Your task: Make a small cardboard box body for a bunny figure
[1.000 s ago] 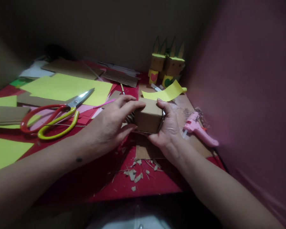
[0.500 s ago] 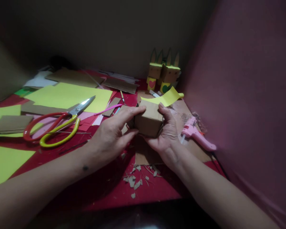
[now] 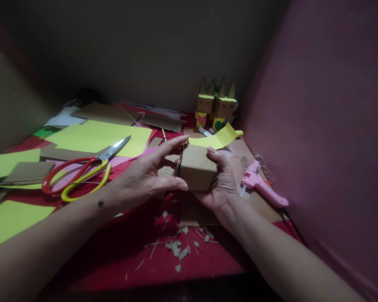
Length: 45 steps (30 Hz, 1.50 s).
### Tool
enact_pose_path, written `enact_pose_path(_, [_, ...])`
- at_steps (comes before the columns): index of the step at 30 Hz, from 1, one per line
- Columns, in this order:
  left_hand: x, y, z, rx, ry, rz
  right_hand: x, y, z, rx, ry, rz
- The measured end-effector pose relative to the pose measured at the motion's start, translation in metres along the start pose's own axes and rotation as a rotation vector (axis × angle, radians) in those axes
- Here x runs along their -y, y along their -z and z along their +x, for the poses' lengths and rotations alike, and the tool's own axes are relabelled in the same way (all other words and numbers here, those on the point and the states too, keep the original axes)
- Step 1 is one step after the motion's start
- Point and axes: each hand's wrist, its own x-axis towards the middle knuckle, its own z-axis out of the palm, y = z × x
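A small brown cardboard box (image 3: 198,167) is held up above the table in my right hand (image 3: 222,178). My right thumb rests on its top near the right edge, and the palm supports its right side and underside. At the box's left side, my left hand (image 3: 145,172) has its fingers spread apart. Its thumb tip is at the lower left corner and the index finger reaches along the upper left edge. Whether the other left fingertips touch the box is hard to tell. Just behind the box lies a curling strip of yellow paper (image 3: 225,136).
Large scissors (image 3: 91,167) with red and yellow handles lie left on yellow paper (image 3: 103,136) and cardboard. A pink glue gun (image 3: 261,184) lies right on a cardboard sheet (image 3: 198,214). Two cardboard figures (image 3: 214,109) stand at the back. Paper scraps (image 3: 176,247) litter the red table.
My left hand has loosened around the box: its index finger has lifted from the top and its thumb has straightened. My right hand keeps its hold. The whole view has shifted slightly.
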Motion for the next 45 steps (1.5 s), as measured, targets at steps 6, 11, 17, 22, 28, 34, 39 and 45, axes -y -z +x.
enact_pose_path(6, [-0.001, -0.005, -0.002, -0.063, -0.023, -0.009, -0.002, -0.001, -0.002, 0.033, 0.028, -0.027])
enact_pose_path(11, [-0.005, -0.005, -0.005, -0.093, -0.068, 0.107, -0.004, -0.001, -0.003, 0.000, 0.028, -0.037])
enact_pose_path(17, [-0.005, -0.002, -0.004, -0.102, -0.112, 0.291, -0.005, 0.000, -0.002, -0.001, 0.037, -0.026])
enact_pose_path(22, [-0.001, 0.000, 0.000, -0.056, -0.099, 0.263, -0.004, 0.002, 0.000, 0.025, 0.034, 0.002])
enact_pose_path(28, [-0.001, 0.000, -0.001, -0.065, -0.147, 0.305, -0.004, 0.001, 0.000, 0.026, 0.000, -0.020])
enact_pose_path(34, [0.005, 0.000, -0.001, -0.084, -0.159, 0.322, -0.004, 0.001, -0.001, -0.008, -0.028, -0.024])
enact_pose_path(39, [0.003, 0.000, 0.000, -0.057, -0.032, 0.212, -0.001, 0.000, -0.001, -0.025, -0.102, -0.035])
enact_pose_path(45, [0.003, 0.004, 0.000, 0.023, -0.035, 0.186, 0.000, 0.002, -0.001, -0.034, -0.126, -0.021])
